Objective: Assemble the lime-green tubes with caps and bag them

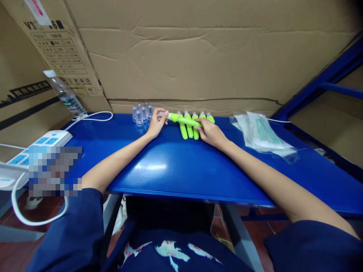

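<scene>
A lime-green pen-like tube (185, 120) with a yellow ring near its left end lies sideways between my two hands. My left hand (157, 121) pinches the clear cap (162, 114) at that end. Fingers of my right hand (209, 130) close round the green body at the other end and partly hide it. Behind and beneath it, several similar green tubes (189, 131) with clear tips lie in a row on the blue table (170, 177). Several clear plastic caps (139, 115) stand upright just left of my left hand.
Toward the right lie clear plastic bags (262, 134) with pale green contents. A water bottle (66, 96) stands back left, near a white power strip (42, 145) and its cable (96, 112). Large cardboard (198, 56) walls the table's rear; a blue metal frame (320, 83) rises at right.
</scene>
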Available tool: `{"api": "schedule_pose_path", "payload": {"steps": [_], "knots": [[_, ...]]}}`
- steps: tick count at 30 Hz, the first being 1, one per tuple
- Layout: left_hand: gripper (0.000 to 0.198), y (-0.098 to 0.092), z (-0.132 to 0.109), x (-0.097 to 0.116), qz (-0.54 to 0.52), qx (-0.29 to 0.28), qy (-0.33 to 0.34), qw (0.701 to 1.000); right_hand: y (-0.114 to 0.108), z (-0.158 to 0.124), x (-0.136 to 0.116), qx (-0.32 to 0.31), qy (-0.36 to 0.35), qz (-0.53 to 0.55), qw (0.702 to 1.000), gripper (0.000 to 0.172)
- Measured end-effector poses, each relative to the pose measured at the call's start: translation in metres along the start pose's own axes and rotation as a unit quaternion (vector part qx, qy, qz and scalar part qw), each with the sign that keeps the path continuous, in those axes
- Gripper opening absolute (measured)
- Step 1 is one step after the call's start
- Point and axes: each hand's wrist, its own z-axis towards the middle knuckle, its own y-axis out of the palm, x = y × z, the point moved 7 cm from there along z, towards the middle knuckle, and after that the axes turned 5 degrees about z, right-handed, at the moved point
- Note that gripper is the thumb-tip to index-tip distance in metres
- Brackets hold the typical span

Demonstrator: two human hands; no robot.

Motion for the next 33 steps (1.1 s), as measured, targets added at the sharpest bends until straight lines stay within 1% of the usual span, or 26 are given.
{"api": "schedule_pose_path", "payload": {"steps": [4,8,11,14,16,19,21,23,27,30,33], "knots": [[0.047,0.000,0.000,0.000,0.036,-0.004,0.035,0.999,0.001,-0.001,-0.002,-0.008,-0.006,-0.004,1.000,0.036],[0.059,0.000,-0.007,0.009,0.081,-0.017,0.085,0.993,0.003,-0.004,0.002,-0.014,0.009,-0.020,1.000,0.040],[0.061,0.004,-0.014,0.018,0.111,-0.043,0.116,0.986,0.003,-0.007,0.009,-0.007,0.028,-0.035,0.999,0.042],[0.059,0.006,-0.018,0.025,0.118,-0.048,0.134,0.983,0.002,-0.008,0.011,0.005,0.028,-0.036,0.999,0.044],[0.055,0.005,-0.018,0.025,0.115,-0.044,0.126,0.984,0.001,-0.008,0.010,0.018,0.026,-0.030,0.999,0.046],[0.050,0.003,-0.016,0.017,0.103,-0.033,0.080,0.991,-0.001,-0.007,0.008,0.032,0.019,-0.022,0.999,0.049],[0.049,0.001,-0.014,0.012,0.089,-0.031,0.054,0.994,-0.001,-0.006,0.006,0.024,0.009,-0.022,0.999,0.051],[0.049,-0.001,-0.012,0.009,0.079,-0.028,0.043,0.996,-0.001,-0.004,0.003,0.009,0.000,-0.027,1.000,0.051],[0.052,-0.003,-0.010,0.005,0.078,-0.024,0.021,0.996,-0.007,0.001,-0.002,0.003,-0.007,-0.052,0.999,0.046],[0.051,-0.002,-0.011,0.007,0.092,-0.032,0.035,0.995,-0.011,0.002,-0.007,0.005,-0.019,-0.060,0.998,0.040],[0.052,0.000,-0.014,0.015,0.108,-0.027,0.090,0.990,-0.010,0.000,-0.009,-0.006,-0.027,-0.048,0.998,0.037]]}}
